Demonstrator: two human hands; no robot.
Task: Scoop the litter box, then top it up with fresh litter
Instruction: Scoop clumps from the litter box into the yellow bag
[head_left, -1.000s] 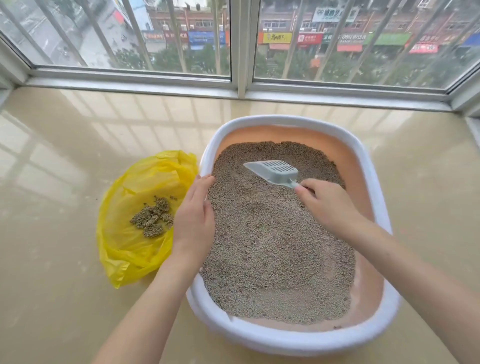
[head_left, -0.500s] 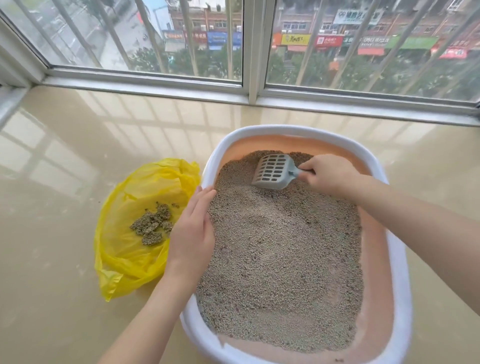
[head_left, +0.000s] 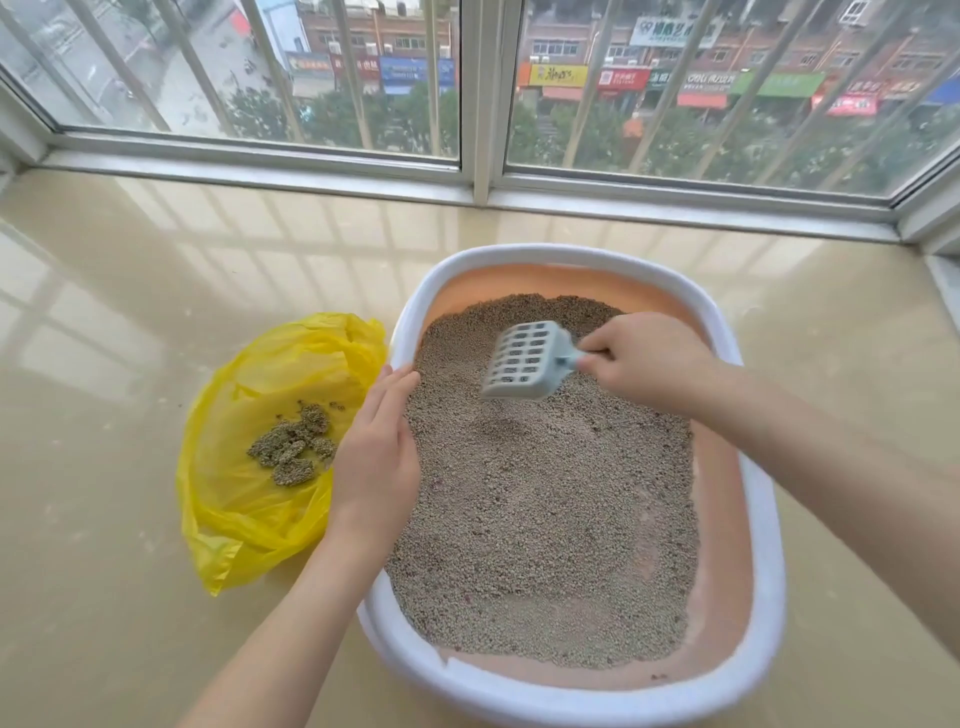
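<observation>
head view: the litter box (head_left: 761, 545) fills the lower right of the frame. the right hand (head_left: 647, 361) grips a slotted scoop (head_left: 524, 361) above the litter (head_left: 545, 519). the left hand (head_left: 376, 457) lies flat, fingers extended, on the box's left rim, beside a yellow bag (head_left: 234, 499) holding clumps (head_left: 296, 447).

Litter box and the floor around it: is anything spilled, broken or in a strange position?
Nothing stands out. The litter box sits flat, its litter inside. The clumps lie in the yellow bag. The right hand holds the scoop over the litter; the left hand rests on the rim.
</observation>
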